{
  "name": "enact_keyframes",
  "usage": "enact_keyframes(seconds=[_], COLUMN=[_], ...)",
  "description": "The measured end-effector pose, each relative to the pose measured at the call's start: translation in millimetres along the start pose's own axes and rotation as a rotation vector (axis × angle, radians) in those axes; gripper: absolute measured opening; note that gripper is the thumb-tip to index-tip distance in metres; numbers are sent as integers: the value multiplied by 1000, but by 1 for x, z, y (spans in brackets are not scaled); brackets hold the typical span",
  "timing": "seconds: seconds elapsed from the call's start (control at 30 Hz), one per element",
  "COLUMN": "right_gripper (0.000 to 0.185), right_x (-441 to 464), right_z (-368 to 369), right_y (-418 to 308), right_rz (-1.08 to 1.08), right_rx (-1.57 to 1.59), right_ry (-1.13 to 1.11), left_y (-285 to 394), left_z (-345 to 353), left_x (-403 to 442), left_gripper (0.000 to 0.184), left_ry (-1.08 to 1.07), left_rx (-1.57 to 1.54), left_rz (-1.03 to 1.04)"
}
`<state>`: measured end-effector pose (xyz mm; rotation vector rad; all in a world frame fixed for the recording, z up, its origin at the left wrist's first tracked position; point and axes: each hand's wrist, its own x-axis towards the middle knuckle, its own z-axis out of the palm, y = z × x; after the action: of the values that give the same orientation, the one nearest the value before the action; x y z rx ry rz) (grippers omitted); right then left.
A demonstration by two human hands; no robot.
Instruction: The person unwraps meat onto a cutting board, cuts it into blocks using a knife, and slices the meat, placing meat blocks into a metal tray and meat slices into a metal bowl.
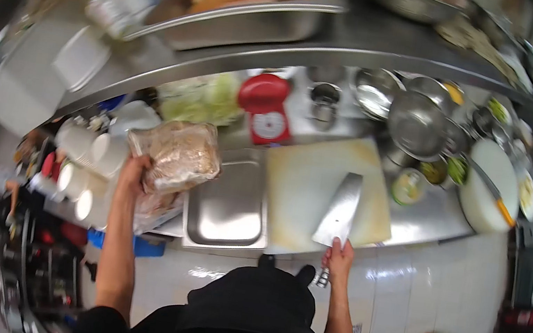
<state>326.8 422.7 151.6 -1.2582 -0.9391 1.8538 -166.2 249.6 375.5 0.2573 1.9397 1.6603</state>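
Note:
My left hand [137, 172] grips a clear plastic bag of brownish food [178, 152], whose exact kind I cannot make out. It is held up at the left end of the counter, beside a shallow steel tray [230, 203]. My right hand [336, 259] is closed round the handle of a cleaver [341, 211]. The broad blade points away from me, over the front part of a worn white cutting board [321, 176]. Another plastic-wrapped bundle [159, 208] shows below the bag, partly hidden by my left forearm.
Behind the board stand a red kitchen scale [266, 110] and several steel bowls [418, 125]. At right, a knife with an orange handle [496, 194] lies on a round white block [486, 179]. An overhead shelf holds a deep pan of meat [248, 22]. Another person [3, 182] is far left.

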Motion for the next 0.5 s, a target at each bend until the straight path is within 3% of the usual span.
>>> enact_keyframes(seconds=[0.13, 0.2, 0.27, 0.3, 0.37, 0.43, 0.5], right_gripper=[20, 20, 19, 19, 19, 19, 20], right_x=[-33, -47, -60, -64, -78, -91, -102], right_z=[-17, -35, -51, -59, -65, -67, -64], right_y=[-46, -60, -65, -62, -51, -42, -38], right_rz=[-78, -56, -86, -85, -72, -50, 39], right_rx=[-9, -112, -205, -239, -263, -291, -211], right_ry=[109, 170, 172, 166, 203, 216, 206], left_y=[-117, -132, -129, -139, -164, -188, -198], left_z=[118, 210, 278, 300, 341, 345, 341], left_x=[58, 42, 22, 23, 28, 29, 9], left_gripper=[41, 39, 41, 41, 57, 64, 63], left_ry=[-365, -524, -396, -434, -336, -384, -210], left_rx=[-192, -260, 34, 47, 347, 362, 305], left_rz=[-210, -292, -245, -254, -190, -247, -50])
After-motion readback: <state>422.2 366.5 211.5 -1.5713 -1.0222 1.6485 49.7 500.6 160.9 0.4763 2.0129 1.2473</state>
